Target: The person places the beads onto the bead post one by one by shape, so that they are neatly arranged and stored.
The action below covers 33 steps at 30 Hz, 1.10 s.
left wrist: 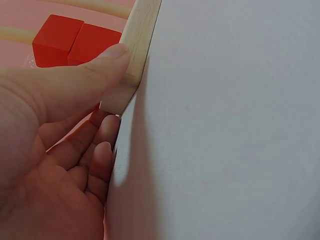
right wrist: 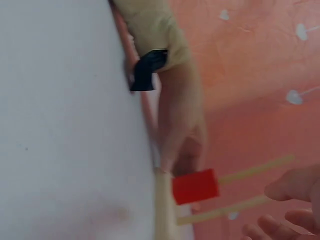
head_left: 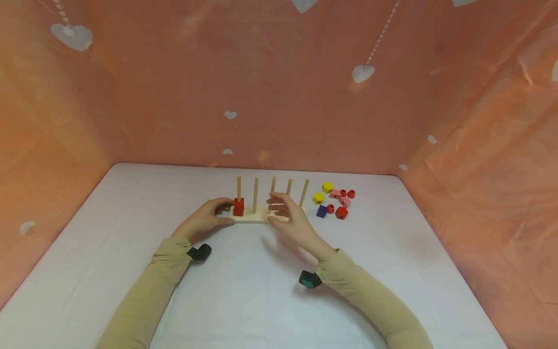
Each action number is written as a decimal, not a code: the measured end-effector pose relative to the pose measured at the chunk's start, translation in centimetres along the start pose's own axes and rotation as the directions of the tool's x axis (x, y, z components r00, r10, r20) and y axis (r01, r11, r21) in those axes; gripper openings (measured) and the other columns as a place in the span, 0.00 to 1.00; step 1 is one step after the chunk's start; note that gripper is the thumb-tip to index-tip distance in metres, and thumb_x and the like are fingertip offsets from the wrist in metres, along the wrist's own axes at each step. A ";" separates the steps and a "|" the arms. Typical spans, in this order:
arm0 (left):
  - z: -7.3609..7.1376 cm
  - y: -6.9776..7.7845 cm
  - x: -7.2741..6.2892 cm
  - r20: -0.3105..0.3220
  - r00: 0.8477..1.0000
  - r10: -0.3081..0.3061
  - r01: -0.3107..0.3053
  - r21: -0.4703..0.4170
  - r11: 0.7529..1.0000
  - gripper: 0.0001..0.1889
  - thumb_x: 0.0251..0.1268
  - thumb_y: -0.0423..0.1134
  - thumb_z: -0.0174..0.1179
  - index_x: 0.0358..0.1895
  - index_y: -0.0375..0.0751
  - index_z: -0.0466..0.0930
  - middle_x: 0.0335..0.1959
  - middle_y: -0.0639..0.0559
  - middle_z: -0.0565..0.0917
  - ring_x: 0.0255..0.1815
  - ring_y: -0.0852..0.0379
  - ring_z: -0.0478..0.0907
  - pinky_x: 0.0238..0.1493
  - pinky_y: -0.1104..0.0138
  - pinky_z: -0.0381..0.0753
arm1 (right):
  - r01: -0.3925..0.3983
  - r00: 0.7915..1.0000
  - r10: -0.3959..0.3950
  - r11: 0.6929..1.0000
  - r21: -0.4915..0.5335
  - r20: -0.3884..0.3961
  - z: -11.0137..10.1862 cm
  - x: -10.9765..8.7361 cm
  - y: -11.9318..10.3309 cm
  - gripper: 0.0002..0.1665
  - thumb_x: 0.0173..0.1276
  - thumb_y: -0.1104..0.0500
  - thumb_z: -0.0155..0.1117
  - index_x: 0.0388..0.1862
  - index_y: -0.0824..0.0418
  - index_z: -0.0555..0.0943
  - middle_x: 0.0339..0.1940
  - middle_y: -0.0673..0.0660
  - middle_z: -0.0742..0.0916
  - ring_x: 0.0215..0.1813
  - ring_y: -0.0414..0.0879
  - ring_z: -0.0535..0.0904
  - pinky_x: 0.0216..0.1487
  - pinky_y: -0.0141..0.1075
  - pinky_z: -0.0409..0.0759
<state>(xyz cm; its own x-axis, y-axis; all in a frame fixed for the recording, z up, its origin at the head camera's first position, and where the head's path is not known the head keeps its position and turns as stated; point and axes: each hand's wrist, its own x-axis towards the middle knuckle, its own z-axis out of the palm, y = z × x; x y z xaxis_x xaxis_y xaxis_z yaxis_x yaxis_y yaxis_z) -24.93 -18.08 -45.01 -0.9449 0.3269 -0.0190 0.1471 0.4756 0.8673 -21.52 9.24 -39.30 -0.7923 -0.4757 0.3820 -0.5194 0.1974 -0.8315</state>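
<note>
A wooden peg stand with several upright pegs lies across the table in front of me. Two red cubes are stacked on its leftmost peg, as the left wrist view shows. My left hand holds the left end of the base, thumb along the front edge and the fingertips at the end of the wood. With nothing in its fingers, my right hand hovers in front of the pegs on the right half and partly hides them. Its fingers are loosely bent.
Right of the stand lie loose beads: yellow hexagonal ones, pink ones, small red ones, a larger red one and a dark blue cube. An orange cloth with hearts backs the white table.
</note>
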 end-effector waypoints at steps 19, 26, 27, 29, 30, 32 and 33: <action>-0.1 0.0 -0.1 0.003 1.000 -0.026 0.026 -0.029 0.999 0.32 0.58 0.39 0.68 0.66 0.38 0.67 0.60 0.41 0.71 0.61 0.43 0.65 0.65 0.49 0.61 | -0.030 0.969 0.022 0.999 -0.030 -0.248 -8.8 -2.9 -2.1 0.27 0.62 0.77 0.60 0.61 0.75 0.67 0.53 0.74 0.78 0.56 0.65 0.75 0.55 0.38 0.76; 0.0 -0.2 -0.1 0.006 1.000 -0.018 0.018 -0.013 1.000 0.32 0.58 0.39 0.68 0.66 0.37 0.67 0.60 0.41 0.72 0.61 0.43 0.66 0.65 0.49 0.62 | -0.129 0.945 0.124 0.992 0.002 -0.301 -10.5 -3.9 1.0 0.26 0.63 0.76 0.60 0.61 0.74 0.67 0.53 0.75 0.77 0.56 0.66 0.74 0.51 0.26 0.75; 0.0 -0.2 -0.1 0.003 1.000 -0.014 0.014 -0.009 1.000 0.32 0.58 0.39 0.68 0.66 0.37 0.67 0.60 0.40 0.72 0.61 0.43 0.66 0.65 0.49 0.62 | -0.144 0.943 0.135 0.990 -0.007 -0.305 -10.7 -4.0 1.6 0.26 0.63 0.75 0.60 0.61 0.74 0.67 0.53 0.74 0.77 0.56 0.65 0.74 0.51 0.26 0.75; 0.0 -0.1 -0.1 0.002 1.000 -0.004 0.004 -0.003 1.000 0.32 0.58 0.39 0.68 0.66 0.36 0.67 0.60 0.40 0.72 0.61 0.43 0.66 0.65 0.49 0.62 | -0.166 0.940 0.150 0.986 -0.027 -0.305 -11.0 -4.1 2.7 0.26 0.63 0.74 0.61 0.60 0.73 0.68 0.54 0.72 0.78 0.56 0.64 0.74 0.53 0.30 0.76; 0.0 -0.1 -0.1 -0.001 1.000 0.000 0.000 0.000 1.000 0.32 0.58 0.38 0.68 0.66 0.36 0.67 0.60 0.40 0.72 0.60 0.43 0.67 0.65 0.49 0.62 | -0.171 0.941 0.151 0.985 -0.038 -0.303 -11.1 -4.2 3.1 0.26 0.63 0.74 0.62 0.60 0.74 0.69 0.53 0.71 0.78 0.57 0.64 0.74 0.55 0.34 0.76; 0.0 -0.1 -0.1 -0.005 1.000 0.005 -0.005 0.004 1.000 0.32 0.58 0.38 0.68 0.65 0.36 0.67 0.59 0.40 0.72 0.60 0.43 0.67 0.64 0.49 0.62 | -0.179 0.943 0.152 0.982 -0.065 -0.295 -11.2 -4.2 3.8 0.25 0.62 0.74 0.62 0.58 0.75 0.70 0.53 0.71 0.79 0.56 0.64 0.74 0.56 0.43 0.76; 0.0 -0.1 -0.1 -0.006 1.000 0.007 -0.007 0.007 1.000 0.32 0.58 0.38 0.68 0.65 0.36 0.67 0.59 0.40 0.72 0.59 0.43 0.67 0.64 0.49 0.63 | -0.189 0.945 0.157 0.978 -0.084 -0.288 -11.2 -4.2 4.2 0.25 0.62 0.74 0.63 0.58 0.75 0.70 0.53 0.71 0.79 0.56 0.64 0.75 0.57 0.47 0.75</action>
<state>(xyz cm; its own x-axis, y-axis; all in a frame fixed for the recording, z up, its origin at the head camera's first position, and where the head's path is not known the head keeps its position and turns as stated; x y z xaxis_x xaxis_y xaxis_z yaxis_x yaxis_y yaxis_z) -24.79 -18.13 -45.10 -0.9455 0.3254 -0.0099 0.1557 0.4786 0.8641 -23.93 21.71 -39.85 -0.9223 -0.1713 0.3463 -0.3857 0.3551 -0.8516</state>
